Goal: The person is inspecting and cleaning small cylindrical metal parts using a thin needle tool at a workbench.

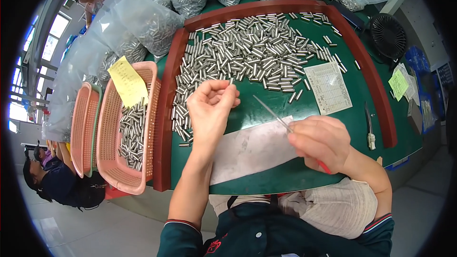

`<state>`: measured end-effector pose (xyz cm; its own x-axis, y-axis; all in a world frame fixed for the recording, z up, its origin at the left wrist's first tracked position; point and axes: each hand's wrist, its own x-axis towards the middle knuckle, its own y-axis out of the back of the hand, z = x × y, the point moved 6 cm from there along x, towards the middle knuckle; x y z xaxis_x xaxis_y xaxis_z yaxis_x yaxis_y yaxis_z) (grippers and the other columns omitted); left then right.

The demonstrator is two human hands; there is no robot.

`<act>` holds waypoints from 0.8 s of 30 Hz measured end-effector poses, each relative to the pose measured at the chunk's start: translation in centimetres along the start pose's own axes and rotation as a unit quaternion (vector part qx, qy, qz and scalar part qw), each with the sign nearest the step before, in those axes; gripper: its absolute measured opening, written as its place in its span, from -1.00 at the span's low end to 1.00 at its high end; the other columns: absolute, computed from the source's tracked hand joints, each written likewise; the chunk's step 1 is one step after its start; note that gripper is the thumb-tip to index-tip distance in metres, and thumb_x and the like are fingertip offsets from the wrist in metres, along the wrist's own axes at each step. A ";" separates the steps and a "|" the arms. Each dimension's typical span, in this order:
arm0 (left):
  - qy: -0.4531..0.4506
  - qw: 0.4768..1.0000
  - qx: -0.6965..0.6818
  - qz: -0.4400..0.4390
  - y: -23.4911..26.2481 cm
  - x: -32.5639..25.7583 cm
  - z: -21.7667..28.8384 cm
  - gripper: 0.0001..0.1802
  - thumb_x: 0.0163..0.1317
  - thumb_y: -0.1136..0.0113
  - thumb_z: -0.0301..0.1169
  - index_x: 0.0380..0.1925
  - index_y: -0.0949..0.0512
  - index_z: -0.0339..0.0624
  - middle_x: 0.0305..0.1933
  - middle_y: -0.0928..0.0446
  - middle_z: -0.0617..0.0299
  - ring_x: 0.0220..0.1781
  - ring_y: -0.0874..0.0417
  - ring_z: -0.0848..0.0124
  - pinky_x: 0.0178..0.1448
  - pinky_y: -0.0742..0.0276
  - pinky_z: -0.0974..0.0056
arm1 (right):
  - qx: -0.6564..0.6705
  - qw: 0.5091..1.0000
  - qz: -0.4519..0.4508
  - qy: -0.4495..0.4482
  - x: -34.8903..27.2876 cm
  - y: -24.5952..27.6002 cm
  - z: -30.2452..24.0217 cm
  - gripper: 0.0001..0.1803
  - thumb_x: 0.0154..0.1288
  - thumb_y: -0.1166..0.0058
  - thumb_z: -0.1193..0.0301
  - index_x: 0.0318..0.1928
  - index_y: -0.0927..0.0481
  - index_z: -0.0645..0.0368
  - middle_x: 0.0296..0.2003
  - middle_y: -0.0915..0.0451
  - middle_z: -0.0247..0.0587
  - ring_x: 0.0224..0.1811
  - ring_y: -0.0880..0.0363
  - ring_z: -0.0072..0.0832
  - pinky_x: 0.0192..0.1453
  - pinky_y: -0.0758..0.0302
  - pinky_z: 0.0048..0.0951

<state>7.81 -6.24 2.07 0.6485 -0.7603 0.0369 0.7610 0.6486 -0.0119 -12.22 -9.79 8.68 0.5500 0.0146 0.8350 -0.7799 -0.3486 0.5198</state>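
Observation:
My left hand (209,107) is raised over the front of the pile, thumb and fingers closed in a pinch on a small metal pin (232,81), of which only the tip shows. In my right hand (323,140) is a thin needle file (272,113) with a red handle end. Its slim grey shaft points up and left toward my left hand, apart from the pin. Below both hands lies a stained white cloth (252,151) on the green table top (252,100). Beyond them spreads a heap of loose shiny metal pins (257,50).
A dark red wooden frame (164,114) borders the work area. Pink baskets (105,154) stand at the left, one holding pins under a yellow note (128,82). Bags of pins (154,26) line the back. At right are a paper sheet (328,87), a pointed tool (369,126) and a black fan (388,35).

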 end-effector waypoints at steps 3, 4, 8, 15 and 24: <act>0.132 0.973 -0.166 -0.093 -1.4 -0.5 -1.4 -0.85 0.20 -0.10 -0.47 -0.28 -0.48 -0.34 -0.40 -0.57 0.13 -0.43 -0.58 0.48 -0.29 -0.52 0.42 | -0.036 0.997 0.038 -0.049 -0.1 0.7 0.9 -0.82 0.09 -0.14 0.45 -0.28 -0.55 0.26 -0.43 -0.56 -0.18 -0.46 -0.59 -0.37 -0.44 -0.51 -0.48; 0.168 0.956 -0.195 -0.138 -2.1 -0.9 -1.6 -0.84 0.22 -0.09 -0.45 -0.26 -0.48 -0.32 -0.39 -0.56 0.14 -0.42 -0.57 0.48 -0.27 -0.51 0.42 | -0.037 0.998 0.039 -0.045 0.0 0.6 1.0 -0.82 0.09 -0.14 0.45 -0.28 -0.55 0.26 -0.43 -0.56 -0.18 -0.46 -0.59 -0.37 -0.44 -0.51 -0.48; 0.255 0.895 -0.285 -0.228 -3.7 -1.8 -2.9 -0.79 0.27 -0.03 -0.38 -0.25 -0.51 -0.31 -0.45 -0.51 0.27 -0.45 -0.46 0.59 -0.29 -0.42 0.46 | -0.027 0.995 0.055 -0.073 -0.3 0.6 1.5 -0.83 0.10 -0.13 0.44 -0.29 -0.53 0.23 -0.45 -0.56 -0.20 -0.48 -0.58 -0.38 -0.48 -0.48 -0.50; 0.264 0.893 -0.282 -0.229 -3.9 -2.0 -3.0 -0.81 0.27 -0.03 -0.40 -0.26 -0.49 -0.32 -0.48 -0.50 0.30 -0.46 -0.48 0.62 -0.34 -0.41 0.51 | -0.027 0.995 0.048 -0.078 -0.4 0.3 1.6 -0.83 0.07 -0.14 0.45 -0.30 -0.52 0.22 -0.48 -0.55 -0.23 -0.50 -0.56 -0.38 -0.48 -0.45 -0.51; 0.255 0.893 -0.270 -0.254 -4.0 -1.9 -2.6 -0.78 0.27 -0.02 -0.40 -0.23 -0.51 -0.36 -0.46 -0.48 0.30 -0.44 -0.44 0.60 -0.31 -0.39 0.48 | -0.025 0.996 0.042 -0.080 0.1 0.5 1.8 -0.80 0.02 -0.17 0.49 -0.30 -0.51 0.23 -0.48 -0.55 -0.22 -0.52 -0.55 -0.39 -0.50 -0.43 -0.50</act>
<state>3.61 -7.48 -0.54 0.0351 -0.9580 -0.2844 0.7658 0.2087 -0.6083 -12.03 -11.62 8.71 0.5197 -0.1633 0.8386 -0.8368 -0.2948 0.4613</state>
